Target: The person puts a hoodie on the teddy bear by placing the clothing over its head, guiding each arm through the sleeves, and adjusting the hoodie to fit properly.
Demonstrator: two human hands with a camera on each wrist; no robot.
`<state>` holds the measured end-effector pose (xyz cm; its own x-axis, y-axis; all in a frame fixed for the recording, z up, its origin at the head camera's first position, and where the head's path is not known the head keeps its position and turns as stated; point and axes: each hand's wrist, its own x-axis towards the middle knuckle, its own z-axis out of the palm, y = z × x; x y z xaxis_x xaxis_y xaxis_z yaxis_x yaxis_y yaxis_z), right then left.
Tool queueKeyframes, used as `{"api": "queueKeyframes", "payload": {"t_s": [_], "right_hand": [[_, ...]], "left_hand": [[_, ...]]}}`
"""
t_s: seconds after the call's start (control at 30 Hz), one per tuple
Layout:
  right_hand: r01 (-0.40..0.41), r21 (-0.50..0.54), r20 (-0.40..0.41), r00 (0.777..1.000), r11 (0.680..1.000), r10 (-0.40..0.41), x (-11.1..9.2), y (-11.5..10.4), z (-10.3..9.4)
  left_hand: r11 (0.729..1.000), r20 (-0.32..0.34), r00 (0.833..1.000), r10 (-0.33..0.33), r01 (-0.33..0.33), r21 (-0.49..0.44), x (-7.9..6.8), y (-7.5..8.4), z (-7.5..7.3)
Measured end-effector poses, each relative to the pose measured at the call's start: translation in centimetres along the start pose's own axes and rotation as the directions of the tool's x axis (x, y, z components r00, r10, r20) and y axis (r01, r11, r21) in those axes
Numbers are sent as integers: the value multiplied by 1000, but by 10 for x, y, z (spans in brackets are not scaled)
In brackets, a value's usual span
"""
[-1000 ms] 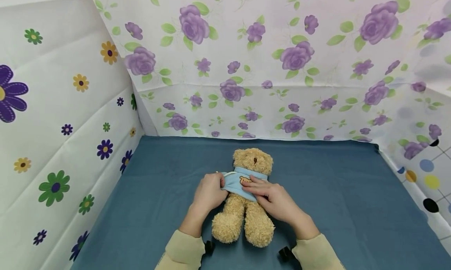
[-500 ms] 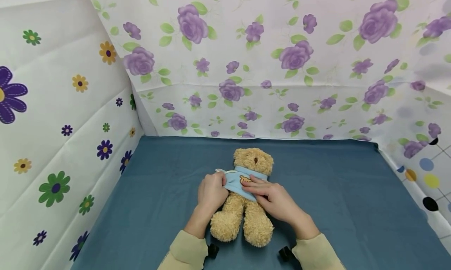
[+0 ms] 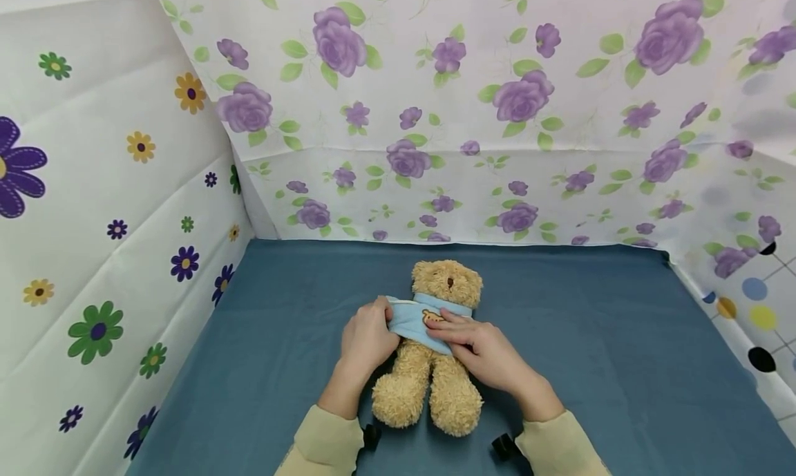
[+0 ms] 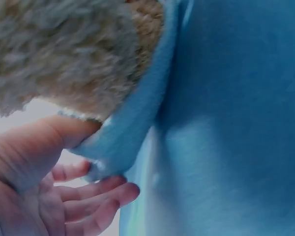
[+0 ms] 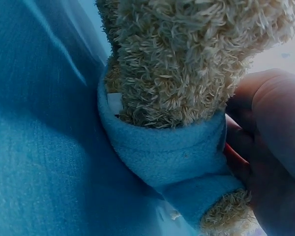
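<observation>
A tan plush teddy bear (image 3: pixel 457 400) lies on its back, wearing a light blue shirt (image 3: pixel 410 320) with a small bear print. My left hand (image 3: pixel 367 338) pinches the shirt at its side on the left and draws the cloth outward. In the left wrist view the thumb of this hand (image 4: pixel 29 157) is at the shirt's edge (image 4: pixel 123 142), with the other fingers on the opposite side. Across the bear's belly rests my right hand (image 3: pixel 481 348), fingers extended over the print. Beyond the right hand, a furry paw (image 5: pixel 226 211) pokes from a sleeve in the right wrist view.
A blue cloth (image 3: pixel 597 338) covers the table. White flowered sheets hang behind (image 3: pixel 460 186) and at the left (image 3: pixel 124 269). A dotted, lined cloth (image 3: pixel 755 317) borders the right side. Dark wrist-camera mounts (image 3: pixel 505 448) sit below the cuffs.
My left hand has shifted slightly up and left, with the shirt's side stretched outward. The right hand stays on the belly, and the bear barely moves.
</observation>
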<state>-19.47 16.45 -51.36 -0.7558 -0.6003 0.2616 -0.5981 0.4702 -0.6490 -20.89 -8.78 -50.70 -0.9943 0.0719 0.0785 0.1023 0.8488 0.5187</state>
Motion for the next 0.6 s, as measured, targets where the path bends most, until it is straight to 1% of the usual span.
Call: {"api": "queueKeyframes", "payload": {"t_s": [0.13, 0.27, 0.4, 0.6], "right_hand": [[-5, -1, 2, 1000, 1000, 5, -1, 0, -1], [-7, -5, -1, 1000, 1000, 7, -1, 0, -1], [-12, -3, -1, 1000, 1000, 12, -2, 0, -2], [-5, 25, 5, 1000, 1000, 5, -1, 2, -2]], "left_hand": [[1000, -27, 999, -18, 17, -18, 2, 3, 5], [1000, -68, 998, 1, -2, -17, 2, 4, 9], [999, -92, 996, 20, -22, -27, 3, 3, 10], [998, -115, 993, 17, -24, -65, 3, 2, 10]]}}
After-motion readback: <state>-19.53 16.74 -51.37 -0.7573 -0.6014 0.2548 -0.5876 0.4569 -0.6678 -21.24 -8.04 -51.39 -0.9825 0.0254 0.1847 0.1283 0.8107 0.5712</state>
